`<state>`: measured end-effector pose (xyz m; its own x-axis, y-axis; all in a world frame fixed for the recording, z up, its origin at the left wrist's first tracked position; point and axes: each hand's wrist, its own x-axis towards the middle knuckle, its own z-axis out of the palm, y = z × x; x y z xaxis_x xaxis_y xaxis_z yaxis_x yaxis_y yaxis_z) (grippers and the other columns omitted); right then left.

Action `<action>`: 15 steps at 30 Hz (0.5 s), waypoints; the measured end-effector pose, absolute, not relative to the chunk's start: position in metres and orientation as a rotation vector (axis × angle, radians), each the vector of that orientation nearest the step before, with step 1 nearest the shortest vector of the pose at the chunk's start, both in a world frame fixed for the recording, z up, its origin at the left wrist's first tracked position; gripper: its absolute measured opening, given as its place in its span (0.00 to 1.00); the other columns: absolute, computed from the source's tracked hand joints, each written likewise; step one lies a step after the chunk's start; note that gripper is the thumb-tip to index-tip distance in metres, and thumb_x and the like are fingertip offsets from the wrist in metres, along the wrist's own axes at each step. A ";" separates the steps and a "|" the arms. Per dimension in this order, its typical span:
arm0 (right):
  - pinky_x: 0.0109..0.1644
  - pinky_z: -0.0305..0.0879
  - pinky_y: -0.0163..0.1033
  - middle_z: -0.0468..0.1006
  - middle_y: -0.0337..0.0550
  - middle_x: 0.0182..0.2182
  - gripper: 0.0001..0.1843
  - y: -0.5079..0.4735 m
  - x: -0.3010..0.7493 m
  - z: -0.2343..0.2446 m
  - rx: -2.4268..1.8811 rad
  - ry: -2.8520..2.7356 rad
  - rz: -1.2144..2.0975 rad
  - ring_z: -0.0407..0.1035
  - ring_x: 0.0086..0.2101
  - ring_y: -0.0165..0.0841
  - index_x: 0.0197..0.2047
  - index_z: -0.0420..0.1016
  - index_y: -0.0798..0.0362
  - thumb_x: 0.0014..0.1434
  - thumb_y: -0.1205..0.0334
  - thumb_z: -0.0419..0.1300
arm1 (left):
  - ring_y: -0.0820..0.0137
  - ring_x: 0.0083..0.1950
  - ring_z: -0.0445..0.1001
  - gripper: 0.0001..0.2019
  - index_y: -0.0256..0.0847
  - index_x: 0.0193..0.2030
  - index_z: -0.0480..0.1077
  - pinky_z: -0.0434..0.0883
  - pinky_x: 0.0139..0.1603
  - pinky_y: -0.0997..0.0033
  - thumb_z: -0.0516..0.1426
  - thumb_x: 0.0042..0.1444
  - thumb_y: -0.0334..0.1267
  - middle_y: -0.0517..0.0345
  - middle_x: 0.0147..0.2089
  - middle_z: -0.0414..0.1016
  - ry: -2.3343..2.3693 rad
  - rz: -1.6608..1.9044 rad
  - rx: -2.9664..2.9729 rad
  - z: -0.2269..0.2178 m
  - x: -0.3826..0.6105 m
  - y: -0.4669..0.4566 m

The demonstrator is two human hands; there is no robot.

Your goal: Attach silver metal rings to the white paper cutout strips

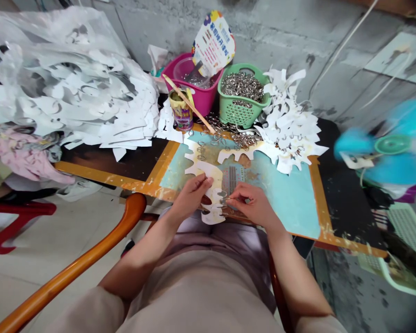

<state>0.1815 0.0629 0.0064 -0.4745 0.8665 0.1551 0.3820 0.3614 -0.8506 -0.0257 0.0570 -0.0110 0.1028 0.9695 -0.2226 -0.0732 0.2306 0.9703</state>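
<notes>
My left hand point(191, 196) pinches a white cut-out paper shape point(211, 194) at the near edge of the low table point(291, 199). My right hand point(251, 203) is closed on a small metal ring point(223, 200) held against the shape's right side. More white cut-outs point(291, 125) lie in a pile at the table's right, with loose metal rings point(242, 138) scattered in front of a green basket point(241, 111) full of rings.
A big heap of white cut-outs point(72, 92) fills the left. A pink tub point(194, 88) with a paper fan point(213, 44), a small can point(181, 113) with a stick, a spinning blue fan point(391, 143) at right, and a wooden chair arm point(90, 259) near my left.
</notes>
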 end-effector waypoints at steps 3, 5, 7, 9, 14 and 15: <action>0.31 0.57 0.34 0.70 0.37 0.27 0.10 0.064 0.182 0.007 -1.084 -2.090 1.036 0.63 0.28 0.27 0.29 0.79 0.52 0.61 0.57 0.65 | 0.79 0.18 0.67 0.20 0.40 0.31 0.64 0.66 0.13 0.84 0.59 0.57 0.57 0.68 0.24 0.65 1.217 1.037 0.984 -0.010 -0.024 0.056; 0.32 0.58 0.34 0.70 0.37 0.27 0.10 0.065 0.182 0.008 -1.081 -2.105 1.048 0.64 0.28 0.27 0.29 0.79 0.52 0.60 0.57 0.65 | 0.78 0.18 0.68 0.19 0.41 0.32 0.64 0.62 0.10 0.85 0.59 0.56 0.57 0.68 0.25 0.66 1.249 1.043 0.969 -0.008 -0.023 0.056; 0.31 0.58 0.34 0.70 0.37 0.27 0.10 0.066 0.182 0.008 -1.076 -2.073 1.085 0.63 0.27 0.27 0.30 0.80 0.51 0.60 0.57 0.66 | 0.79 0.17 0.67 0.19 0.41 0.33 0.64 0.61 0.10 0.85 0.59 0.56 0.56 0.68 0.25 0.66 1.260 1.052 0.964 -0.006 -0.022 0.056; 0.30 0.58 0.34 0.71 0.37 0.28 0.09 0.066 0.182 0.008 -1.075 -2.017 1.125 0.63 0.26 0.26 0.30 0.80 0.51 0.60 0.57 0.66 | 0.80 0.17 0.65 0.18 0.41 0.33 0.64 0.64 0.12 0.84 0.59 0.57 0.54 0.68 0.25 0.65 1.245 1.077 0.969 -0.005 -0.021 0.057; 0.30 0.58 0.34 0.72 0.38 0.27 0.10 0.065 0.179 0.013 -1.064 -1.970 1.128 0.63 0.25 0.26 0.30 0.79 0.52 0.59 0.56 0.65 | 0.81 0.18 0.63 0.18 0.40 0.29 0.61 0.66 0.16 0.84 0.59 0.59 0.51 0.69 0.23 0.61 1.207 1.192 1.075 -0.008 -0.021 0.058; 0.30 0.58 0.34 0.72 0.38 0.27 0.11 0.065 0.178 0.014 -1.060 -1.978 1.122 0.62 0.25 0.26 0.29 0.79 0.52 0.59 0.55 0.65 | 0.81 0.18 0.62 0.19 0.40 0.29 0.61 0.64 0.15 0.84 0.59 0.59 0.52 0.69 0.22 0.60 1.209 1.200 1.077 -0.008 -0.020 0.058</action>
